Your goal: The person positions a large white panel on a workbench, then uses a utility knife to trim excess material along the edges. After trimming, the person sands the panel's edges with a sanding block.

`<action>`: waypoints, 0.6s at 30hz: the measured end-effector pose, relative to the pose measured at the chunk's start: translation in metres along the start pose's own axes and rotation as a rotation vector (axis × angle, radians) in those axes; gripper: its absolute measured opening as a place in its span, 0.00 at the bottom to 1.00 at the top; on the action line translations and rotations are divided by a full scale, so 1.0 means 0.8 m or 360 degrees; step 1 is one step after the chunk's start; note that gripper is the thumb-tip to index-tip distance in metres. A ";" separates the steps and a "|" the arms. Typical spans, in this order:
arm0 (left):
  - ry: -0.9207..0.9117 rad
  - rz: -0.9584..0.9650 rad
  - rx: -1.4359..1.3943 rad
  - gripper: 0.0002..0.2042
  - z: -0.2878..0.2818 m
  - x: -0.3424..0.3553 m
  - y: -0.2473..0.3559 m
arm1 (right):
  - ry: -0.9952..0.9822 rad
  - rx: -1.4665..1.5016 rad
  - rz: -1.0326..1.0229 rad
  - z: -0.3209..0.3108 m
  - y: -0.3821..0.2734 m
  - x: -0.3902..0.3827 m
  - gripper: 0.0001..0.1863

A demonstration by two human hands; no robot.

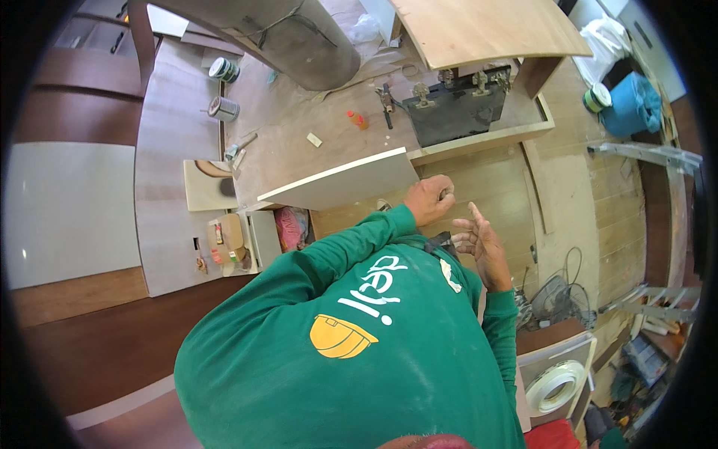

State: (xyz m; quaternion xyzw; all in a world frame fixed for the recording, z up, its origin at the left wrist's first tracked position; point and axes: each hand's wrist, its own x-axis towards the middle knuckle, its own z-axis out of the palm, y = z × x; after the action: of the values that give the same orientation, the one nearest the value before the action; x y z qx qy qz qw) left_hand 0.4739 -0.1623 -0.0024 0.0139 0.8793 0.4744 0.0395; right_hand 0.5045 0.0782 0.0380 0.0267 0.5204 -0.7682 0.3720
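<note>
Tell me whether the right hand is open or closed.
Open: the right hand has its fingers extended and spread apart, not curled.

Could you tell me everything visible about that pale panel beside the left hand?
The pale panel is a flat, plain board with a greyish face and a straight, bright white long edge. It looks smooth, perhaps laminate. In view it slants up rightward along the near side of the brown worktop, its right end by the left hand; whether they touch is unclear.

Brn worktop (273, 159); on it org. btl (358, 120), wht block (314, 140)
</note>
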 end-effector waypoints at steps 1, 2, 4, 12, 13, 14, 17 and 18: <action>-0.0037 -0.0012 -0.0048 0.11 -0.010 0.004 -0.007 | 0.0025 -0.0018 -0.0009 0.005 -0.006 0.003 0.44; -0.0069 0.0004 -0.0056 0.12 -0.015 0.007 -0.015 | 0.0048 -0.0035 -0.0019 0.012 -0.012 0.008 0.44; -0.0126 0.0023 -0.0080 0.13 -0.023 0.005 -0.029 | 0.0057 -0.0047 -0.0020 0.028 -0.018 0.020 0.44; -0.0148 0.0032 0.0040 0.12 -0.114 -0.006 -0.105 | -0.0003 -0.0675 0.0166 0.154 -0.037 0.130 0.38; -0.0175 -0.0005 0.0167 0.12 -0.141 -0.012 -0.124 | -0.0063 -0.0731 0.0199 0.172 -0.041 0.153 0.41; -0.0110 -0.0054 0.0188 0.13 -0.161 -0.022 -0.153 | -0.0140 -0.0857 0.0164 0.179 -0.033 0.186 0.42; 0.0047 -0.0241 0.0185 0.14 -0.200 -0.062 -0.235 | -0.0255 -0.1144 0.0127 0.198 -0.002 0.289 0.43; 0.0109 -0.0326 0.0161 0.16 -0.210 -0.074 -0.258 | -0.0239 -0.1189 0.0129 0.209 0.004 0.330 0.44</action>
State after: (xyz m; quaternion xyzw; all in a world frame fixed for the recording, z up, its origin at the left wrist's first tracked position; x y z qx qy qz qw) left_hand 0.5215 -0.4192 -0.0793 -0.0903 0.8998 0.4230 0.0571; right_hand 0.3740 -0.2030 -0.0012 -0.1466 0.7343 -0.5101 0.4233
